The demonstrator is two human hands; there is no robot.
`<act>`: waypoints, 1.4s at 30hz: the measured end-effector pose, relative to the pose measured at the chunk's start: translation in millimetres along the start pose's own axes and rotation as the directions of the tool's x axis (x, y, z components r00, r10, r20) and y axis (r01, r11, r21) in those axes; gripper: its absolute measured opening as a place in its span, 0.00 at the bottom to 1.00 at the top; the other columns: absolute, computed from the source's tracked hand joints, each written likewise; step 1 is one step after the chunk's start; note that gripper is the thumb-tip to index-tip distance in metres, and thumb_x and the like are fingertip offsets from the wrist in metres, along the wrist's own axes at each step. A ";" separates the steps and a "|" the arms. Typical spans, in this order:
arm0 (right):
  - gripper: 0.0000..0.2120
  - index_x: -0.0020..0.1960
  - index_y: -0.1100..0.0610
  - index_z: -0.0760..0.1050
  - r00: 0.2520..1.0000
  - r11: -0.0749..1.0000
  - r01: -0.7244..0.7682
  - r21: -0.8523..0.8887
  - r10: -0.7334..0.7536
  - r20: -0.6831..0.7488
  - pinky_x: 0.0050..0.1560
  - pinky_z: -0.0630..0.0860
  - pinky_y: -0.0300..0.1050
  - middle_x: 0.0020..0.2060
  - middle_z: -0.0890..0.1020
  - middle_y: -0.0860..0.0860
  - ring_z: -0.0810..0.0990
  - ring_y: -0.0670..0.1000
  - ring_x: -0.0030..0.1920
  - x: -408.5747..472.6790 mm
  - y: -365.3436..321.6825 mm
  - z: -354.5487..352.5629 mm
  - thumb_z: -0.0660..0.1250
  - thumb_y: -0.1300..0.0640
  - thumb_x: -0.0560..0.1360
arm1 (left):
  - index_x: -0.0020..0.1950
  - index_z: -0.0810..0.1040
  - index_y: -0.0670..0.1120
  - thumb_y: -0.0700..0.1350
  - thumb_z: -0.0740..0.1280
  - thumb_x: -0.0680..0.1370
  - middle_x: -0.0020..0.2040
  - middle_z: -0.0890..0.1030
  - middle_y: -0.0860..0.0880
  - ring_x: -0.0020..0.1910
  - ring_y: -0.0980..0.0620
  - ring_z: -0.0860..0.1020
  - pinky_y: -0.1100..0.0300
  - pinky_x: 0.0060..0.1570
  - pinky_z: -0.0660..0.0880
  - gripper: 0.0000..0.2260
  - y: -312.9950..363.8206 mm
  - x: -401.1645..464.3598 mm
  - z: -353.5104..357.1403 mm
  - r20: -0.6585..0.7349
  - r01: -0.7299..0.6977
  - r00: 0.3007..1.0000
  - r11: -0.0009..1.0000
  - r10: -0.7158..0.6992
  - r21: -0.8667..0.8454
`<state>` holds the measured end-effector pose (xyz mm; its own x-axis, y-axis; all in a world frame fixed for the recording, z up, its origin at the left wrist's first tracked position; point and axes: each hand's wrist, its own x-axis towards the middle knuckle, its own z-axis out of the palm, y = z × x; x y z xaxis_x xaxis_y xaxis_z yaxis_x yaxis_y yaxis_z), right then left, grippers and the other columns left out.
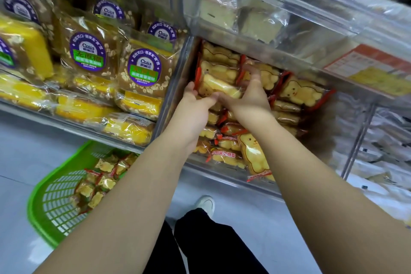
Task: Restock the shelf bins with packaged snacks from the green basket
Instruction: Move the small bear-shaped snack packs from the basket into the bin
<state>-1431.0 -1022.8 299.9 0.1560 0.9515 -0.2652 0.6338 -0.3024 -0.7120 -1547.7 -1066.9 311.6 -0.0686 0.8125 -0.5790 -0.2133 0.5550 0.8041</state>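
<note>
Bear-shaped snack packet (pixel 219 87), glossy wrapper, gripped by both hands' fingers (pixel 201 101), over clear bin (pixel 178 87)

Both hands reach into a clear shelf bin (pixel 222 176) of bear-shaped snack packs. The left hand (pixel 195 104) and the right hand (pixel 249 98) together hold one bear pack (pixel 219 87). On the floor at near left sits the green basket (pixel 42 213), holding more packs.

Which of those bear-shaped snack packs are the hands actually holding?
The bear pack at the bin's upper left, lying tilted. The left hand and right hand hold it between them; the other packs lie untouched in the clear bin.
</note>
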 end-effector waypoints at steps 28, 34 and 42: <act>0.13 0.54 0.51 0.72 0.981 0.912 0.110 -0.394 -0.035 0.193 0.40 0.74 0.43 0.45 0.79 0.48 0.76 0.47 0.41 -52.0 37.1 -67.8 0.68 0.47 0.72 | 0.66 0.69 0.57 0.42 0.60 0.80 0.57 0.73 0.56 0.45 0.65 0.73 0.81 0.28 0.67 0.17 -6.1 -27.6 -17.7 -0.009 -0.138 0.989 0.934 0.149 0.330; 0.33 0.67 0.51 0.65 0.943 0.911 0.063 -0.408 0.079 0.322 0.44 0.70 0.42 0.47 0.77 0.46 0.76 0.49 0.48 -77.8 53.9 -69.1 0.73 0.46 0.67 | 0.57 0.74 0.57 0.44 0.63 0.78 0.54 0.78 0.61 0.52 0.67 0.74 0.70 0.46 0.68 0.10 -9.2 -43.4 -13.9 0.103 -0.162 0.986 0.891 0.131 0.424; 0.21 0.57 0.51 0.73 0.912 0.893 0.408 -0.189 -0.392 0.119 0.46 0.70 0.33 0.49 0.74 0.44 0.73 0.44 0.49 -55.6 7.1 -37.2 0.74 0.56 0.66 | 0.71 0.64 0.54 0.47 0.63 0.78 0.59 0.71 0.61 0.56 0.61 0.73 0.57 0.59 0.69 0.21 -11.8 -47.1 -12.8 -0.059 -0.132 0.984 0.912 0.167 0.388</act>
<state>-1407.0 -1075.7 333.8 -0.1959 0.9798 -0.0400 0.7728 0.1291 -0.6214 -1554.4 -1114.0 327.6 -0.1603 0.8819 -0.4434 0.1926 0.4685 0.8622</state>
